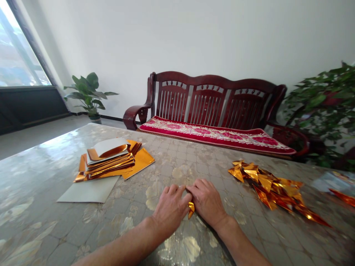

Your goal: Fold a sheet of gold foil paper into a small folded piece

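My left hand (172,207) and my right hand (206,201) meet near the front middle of the table, fingertips close together. Between them a small piece of shiny gold foil paper (191,210) shows, its pointed end toward me. Most of that paper is hidden under my fingers, which are closed on it. Left of my hands lies a stack of gold foil paper sheets (111,164), some bent, with white backs showing. To the right is a pile of folded gold foil pieces (271,184) with pointed ends.
The table (133,236) has a glossy floral cover. At its right edge lie a clear plastic bag (334,181) and an orange foil piece (344,197). Behind stands a dark wooden bench (205,99) with a red floral cushion (216,133), flanked by potted plants (88,94).
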Tool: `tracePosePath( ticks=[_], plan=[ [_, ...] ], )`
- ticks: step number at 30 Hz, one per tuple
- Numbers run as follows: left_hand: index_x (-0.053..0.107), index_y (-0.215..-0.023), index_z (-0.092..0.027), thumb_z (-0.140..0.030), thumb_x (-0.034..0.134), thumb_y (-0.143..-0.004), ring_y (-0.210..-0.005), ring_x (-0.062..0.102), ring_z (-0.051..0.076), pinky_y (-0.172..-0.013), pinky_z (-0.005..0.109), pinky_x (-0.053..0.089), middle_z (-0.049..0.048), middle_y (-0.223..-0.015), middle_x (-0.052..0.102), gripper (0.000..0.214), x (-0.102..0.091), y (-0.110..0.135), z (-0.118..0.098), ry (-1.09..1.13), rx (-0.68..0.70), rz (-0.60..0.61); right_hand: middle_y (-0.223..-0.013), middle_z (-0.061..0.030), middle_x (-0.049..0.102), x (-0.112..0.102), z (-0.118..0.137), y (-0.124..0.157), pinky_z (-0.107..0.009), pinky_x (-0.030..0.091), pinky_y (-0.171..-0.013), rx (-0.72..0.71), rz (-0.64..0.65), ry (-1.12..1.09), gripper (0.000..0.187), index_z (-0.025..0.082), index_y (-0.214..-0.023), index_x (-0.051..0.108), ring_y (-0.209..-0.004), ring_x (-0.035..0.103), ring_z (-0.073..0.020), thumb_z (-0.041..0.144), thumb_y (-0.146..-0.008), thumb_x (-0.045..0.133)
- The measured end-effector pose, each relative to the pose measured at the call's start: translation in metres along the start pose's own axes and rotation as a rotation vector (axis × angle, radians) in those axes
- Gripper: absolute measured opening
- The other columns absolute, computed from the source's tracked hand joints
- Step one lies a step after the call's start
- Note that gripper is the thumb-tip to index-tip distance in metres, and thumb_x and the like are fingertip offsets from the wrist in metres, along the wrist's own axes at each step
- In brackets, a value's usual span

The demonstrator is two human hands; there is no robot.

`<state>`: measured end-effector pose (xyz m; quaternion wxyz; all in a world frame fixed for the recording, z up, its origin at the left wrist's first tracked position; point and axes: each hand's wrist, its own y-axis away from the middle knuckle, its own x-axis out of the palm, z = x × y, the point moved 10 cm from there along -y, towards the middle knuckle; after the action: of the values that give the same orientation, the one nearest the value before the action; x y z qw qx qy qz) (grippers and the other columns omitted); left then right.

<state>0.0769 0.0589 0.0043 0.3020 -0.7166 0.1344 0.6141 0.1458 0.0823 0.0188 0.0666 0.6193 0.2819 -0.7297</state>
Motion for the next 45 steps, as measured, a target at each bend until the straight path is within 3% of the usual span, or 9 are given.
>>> tracePosePath(
  ticks=[13,21,28,36,45],
  plan=[
    [0.054,-0.112,-0.027,-0.031,0.062,-0.091,-0.104,0.051,0.025,-0.085,0.041,0.047,0.0031,-0.125,0.055,0.023,0.002,-0.001,0.001,-0.022,-0.014,0.046,-0.089,-0.0031,0.060,-0.003,0.006,0.000,-0.033,0.031,-0.076,-0.051,-0.005,0.069,0.009,0.024,-0.092,0.068,-0.089,0.047,-0.0204,0.019,-0.092,0.061],
    [0.053,-0.115,-0.027,-0.032,0.060,-0.092,-0.103,0.053,0.025,-0.084,0.041,0.048,0.0022,-0.124,0.058,0.025,0.000,-0.002,0.001,-0.018,-0.013,0.050,-0.091,-0.0038,0.060,-0.004,0.009,0.003,-0.032,0.031,-0.078,-0.083,0.035,0.071,0.013,0.023,-0.097,0.066,-0.091,0.047,-0.0205,0.014,-0.092,0.057],
    [0.055,-0.110,-0.020,-0.035,0.063,-0.090,-0.104,0.055,0.025,-0.086,0.041,0.049,0.0057,-0.127,0.059,0.026,0.003,-0.002,0.005,-0.010,-0.053,0.058,-0.084,-0.0028,0.061,-0.005,0.000,0.006,-0.031,0.032,-0.078,-0.061,0.036,0.023,0.012,0.023,-0.092,0.067,-0.088,0.049,-0.0198,0.018,-0.095,0.056],
    [0.054,-0.113,-0.020,-0.033,0.066,-0.087,-0.103,0.056,0.026,-0.086,0.040,0.049,0.0055,-0.112,0.065,0.032,0.003,-0.002,0.009,0.027,-0.105,0.057,-0.086,-0.0014,0.061,-0.001,-0.004,0.009,-0.027,0.036,-0.077,-0.058,0.061,-0.043,0.015,0.025,-0.099,0.069,-0.087,0.052,-0.0172,0.018,-0.096,0.056],
    [0.053,-0.112,-0.020,-0.035,0.065,-0.087,-0.101,0.056,0.026,-0.085,0.040,0.048,0.0066,-0.106,0.064,0.032,0.002,-0.003,0.008,-0.001,-0.098,0.070,-0.081,-0.0019,0.061,-0.004,0.000,0.008,-0.026,0.037,-0.073,-0.053,-0.008,-0.008,0.013,0.024,-0.093,0.070,-0.083,0.053,-0.0166,0.016,-0.093,0.060]
  ],
)
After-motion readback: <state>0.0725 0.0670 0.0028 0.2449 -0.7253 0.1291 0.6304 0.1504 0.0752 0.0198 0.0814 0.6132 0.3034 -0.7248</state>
